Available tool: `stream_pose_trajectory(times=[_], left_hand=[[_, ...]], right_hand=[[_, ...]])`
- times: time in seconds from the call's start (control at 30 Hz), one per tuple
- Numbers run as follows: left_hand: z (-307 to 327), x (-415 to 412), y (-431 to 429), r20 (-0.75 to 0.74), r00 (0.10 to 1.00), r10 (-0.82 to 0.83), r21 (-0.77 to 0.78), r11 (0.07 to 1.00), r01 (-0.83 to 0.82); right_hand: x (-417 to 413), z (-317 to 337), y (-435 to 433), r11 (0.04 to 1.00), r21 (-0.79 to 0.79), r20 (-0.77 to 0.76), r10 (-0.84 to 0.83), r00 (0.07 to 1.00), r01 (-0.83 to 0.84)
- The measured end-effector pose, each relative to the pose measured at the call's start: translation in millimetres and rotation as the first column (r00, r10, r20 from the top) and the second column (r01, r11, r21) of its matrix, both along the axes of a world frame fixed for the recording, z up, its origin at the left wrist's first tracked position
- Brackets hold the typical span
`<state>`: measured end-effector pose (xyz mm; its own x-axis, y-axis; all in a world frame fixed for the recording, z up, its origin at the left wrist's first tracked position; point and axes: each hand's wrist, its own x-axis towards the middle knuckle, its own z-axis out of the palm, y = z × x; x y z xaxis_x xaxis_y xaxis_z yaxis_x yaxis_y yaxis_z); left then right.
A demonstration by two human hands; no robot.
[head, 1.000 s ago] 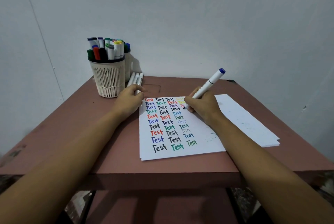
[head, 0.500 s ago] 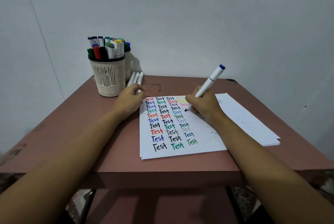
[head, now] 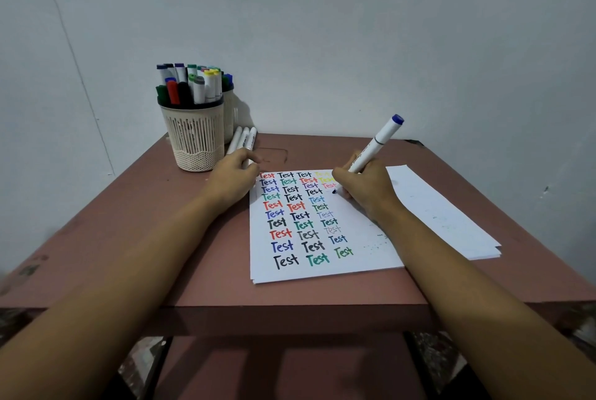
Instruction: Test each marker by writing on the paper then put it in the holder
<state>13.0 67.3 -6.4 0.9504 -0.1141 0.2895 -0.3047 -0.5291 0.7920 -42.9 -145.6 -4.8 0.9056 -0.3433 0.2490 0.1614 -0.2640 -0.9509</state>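
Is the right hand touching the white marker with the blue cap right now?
Touching. The head view shows the right hand gripping the white blue-capped marker by its barrel, fingers curled round it.

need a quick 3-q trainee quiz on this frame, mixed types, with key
1. True or false: the right hand grips a blue-ended marker, tip down at the paper.
2. The three loose markers lie: A on the paper; B on the table beside the holder; C inside the holder.
3. Fill in: the word written repeatedly on the paper is ____.
Key: 1 true; 2 B; 3 Test.
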Motion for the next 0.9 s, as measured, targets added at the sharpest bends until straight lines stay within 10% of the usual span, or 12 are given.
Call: stream_pose_trajectory(times=[0.9], left_hand=[[-0.7, -0.1, 0.3, 0.003, 1.000, -0.020, 0.000, 1.000, 0.020]], right_hand=[[-2.1, 1.4, -1.3, 0.998, -0.042, -0.007, -0.037, 0.999, 0.037]])
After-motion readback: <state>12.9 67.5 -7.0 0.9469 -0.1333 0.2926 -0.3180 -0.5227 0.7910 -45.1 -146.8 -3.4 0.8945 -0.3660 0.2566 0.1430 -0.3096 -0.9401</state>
